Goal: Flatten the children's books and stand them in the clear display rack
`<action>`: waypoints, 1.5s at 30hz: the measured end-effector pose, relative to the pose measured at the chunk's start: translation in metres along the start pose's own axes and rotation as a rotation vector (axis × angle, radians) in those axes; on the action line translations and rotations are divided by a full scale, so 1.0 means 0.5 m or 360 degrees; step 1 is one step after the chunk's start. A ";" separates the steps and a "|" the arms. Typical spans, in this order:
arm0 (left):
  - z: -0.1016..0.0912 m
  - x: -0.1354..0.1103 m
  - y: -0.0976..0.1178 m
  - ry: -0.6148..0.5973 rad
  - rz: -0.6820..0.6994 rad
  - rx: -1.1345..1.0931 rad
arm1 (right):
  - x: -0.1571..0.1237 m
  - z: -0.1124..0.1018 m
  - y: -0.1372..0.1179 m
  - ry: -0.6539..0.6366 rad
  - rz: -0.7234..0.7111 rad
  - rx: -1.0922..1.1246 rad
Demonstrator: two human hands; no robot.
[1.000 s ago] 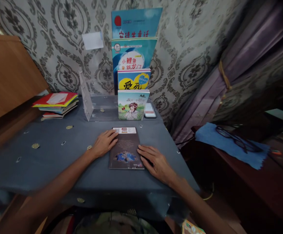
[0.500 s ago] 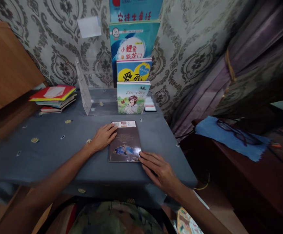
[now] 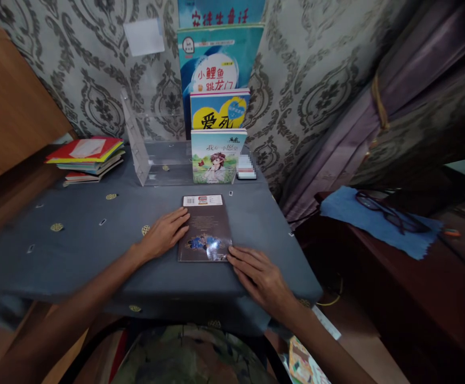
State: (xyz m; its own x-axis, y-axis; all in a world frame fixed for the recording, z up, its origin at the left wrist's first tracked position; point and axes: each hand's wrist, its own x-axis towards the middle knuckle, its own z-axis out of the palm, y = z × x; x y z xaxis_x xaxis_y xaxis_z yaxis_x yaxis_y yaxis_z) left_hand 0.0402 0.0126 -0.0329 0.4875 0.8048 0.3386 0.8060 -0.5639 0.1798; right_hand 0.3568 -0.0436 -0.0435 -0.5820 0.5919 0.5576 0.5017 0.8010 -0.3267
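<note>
A dark brown book [image 3: 205, 226] lies flat near the front of the table, with a barcode strip along its far edge and a blue picture near its close edge. My left hand [image 3: 164, 232] rests at the book's left side, fingers stretched out and their tips on its edge. At the lower right corner, my right hand [image 3: 262, 274] lies with fingers extended, fingertips touching the cover's edge. Neither hand grips the book. Behind it stands a clear acrylic rack [image 3: 138, 152] with several upright books, the front one a green picture book [image 3: 215, 160].
A stack of books [image 3: 86, 154] with a red and yellow top sits at the back left of the cloth-covered table [image 3: 88, 256]. Right of the rack lies a small blurred-out item [image 3: 247, 168]. Glasses [image 3: 392, 213] rest on a blue cloth [image 3: 344, 208] on a lower surface at right.
My left hand has slid slightly left and down, from the top left corner of the book to its left edge. The right hand stays at the lower right corner. The view has tilted slightly.
</note>
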 end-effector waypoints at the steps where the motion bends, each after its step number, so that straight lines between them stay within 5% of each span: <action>1: -0.005 -0.010 0.008 0.0002 0.0014 -0.0002 | -0.001 0.001 0.000 0.0005 0.0004 0.0008; 20: -0.054 -0.166 0.128 -0.0125 0.0194 0.0110 | -0.022 -0.003 -0.033 0.0153 -0.0053 0.0172; 25: -0.045 -0.197 0.162 0.0005 0.0209 0.0252 | -0.052 0.001 -0.062 0.0126 -0.0016 0.0102; 37: -0.041 -0.199 0.170 0.0185 0.0390 0.0503 | -0.047 0.005 -0.086 0.0173 0.0015 -0.0006; 45: -0.094 -0.171 0.152 0.0359 0.0610 0.0503 | -0.030 -0.013 -0.095 0.0240 -0.0005 -0.0003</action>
State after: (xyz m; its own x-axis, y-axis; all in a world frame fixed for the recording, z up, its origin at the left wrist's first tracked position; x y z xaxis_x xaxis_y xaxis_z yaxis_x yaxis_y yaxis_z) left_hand 0.0440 -0.1081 -0.0049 0.7104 0.4731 0.5211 0.6630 -0.6982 -0.2700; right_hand 0.3459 -0.0912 -0.0313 -0.4811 0.5692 0.6668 0.5014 0.8025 -0.3233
